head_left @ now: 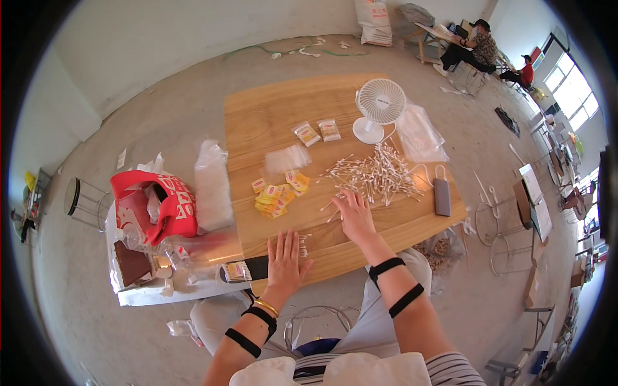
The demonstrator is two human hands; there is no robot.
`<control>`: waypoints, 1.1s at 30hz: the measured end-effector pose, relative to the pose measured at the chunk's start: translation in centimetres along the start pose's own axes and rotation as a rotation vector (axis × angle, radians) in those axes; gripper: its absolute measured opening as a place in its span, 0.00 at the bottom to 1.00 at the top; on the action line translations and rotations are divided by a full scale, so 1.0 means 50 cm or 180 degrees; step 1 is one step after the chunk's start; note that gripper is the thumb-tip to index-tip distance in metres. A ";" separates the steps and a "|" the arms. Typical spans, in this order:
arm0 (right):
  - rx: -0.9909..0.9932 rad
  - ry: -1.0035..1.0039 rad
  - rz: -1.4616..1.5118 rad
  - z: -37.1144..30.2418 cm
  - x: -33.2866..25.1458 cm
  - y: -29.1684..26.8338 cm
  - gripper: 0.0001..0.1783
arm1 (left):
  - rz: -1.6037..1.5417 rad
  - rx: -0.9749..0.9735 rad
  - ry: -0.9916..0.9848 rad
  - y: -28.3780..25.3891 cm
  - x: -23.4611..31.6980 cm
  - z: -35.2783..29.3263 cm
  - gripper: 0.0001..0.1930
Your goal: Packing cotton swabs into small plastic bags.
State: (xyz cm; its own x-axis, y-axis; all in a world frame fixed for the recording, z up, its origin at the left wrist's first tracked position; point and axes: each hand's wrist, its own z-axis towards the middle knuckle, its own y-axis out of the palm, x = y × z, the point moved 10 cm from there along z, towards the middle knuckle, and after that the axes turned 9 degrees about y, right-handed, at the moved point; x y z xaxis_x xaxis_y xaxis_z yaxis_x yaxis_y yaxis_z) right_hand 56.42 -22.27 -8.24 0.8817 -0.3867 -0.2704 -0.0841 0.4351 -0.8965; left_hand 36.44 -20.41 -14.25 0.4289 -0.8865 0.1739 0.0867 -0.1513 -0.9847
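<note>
My left hand lies flat, fingers stretched out, near the front edge of the wooden table. A few cotton swabs show beside its fingertips; what is under the palm is hidden. My right hand rests with fingers apart at the near edge of a loose pile of cotton swabs, touching some stray ones. Yellow printed cards and clear plastic sleeves lie left of the pile. Behind them are two filled swab packs. Another filled pack sits on a dark strip left of my left hand.
A white fan stands at the table's back right, beside plastic bags. A grey power bank with a cable lies at the right edge. Left is a lower surface with a red bag. Stools and two seated people are farther off.
</note>
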 end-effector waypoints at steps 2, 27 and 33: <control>-0.0007 -0.0182 -0.0079 0.019 0.003 0.016 0.12 | 0.0038 0.0112 -0.0062 0.002 -0.011 0.010 0.43; -0.0765 0.0481 0.1814 -0.047 -0.092 0.074 0.05 | -0.0440 0.0380 0.0035 -0.024 -0.005 -0.016 0.43; -0.0255 0.0797 0.2447 -0.086 -0.129 0.081 0.11 | -0.0429 0.0374 0.0026 -0.017 -0.014 -0.010 0.43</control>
State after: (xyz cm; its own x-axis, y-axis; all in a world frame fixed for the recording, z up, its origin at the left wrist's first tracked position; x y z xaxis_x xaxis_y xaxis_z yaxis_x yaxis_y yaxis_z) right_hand 48.40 -21.51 -11.64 0.4345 -0.1780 -0.8829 -0.6655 0.5971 -0.4479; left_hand 35.63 -19.89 -13.52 0.3990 -0.8652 0.3036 0.2475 -0.2172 -0.9442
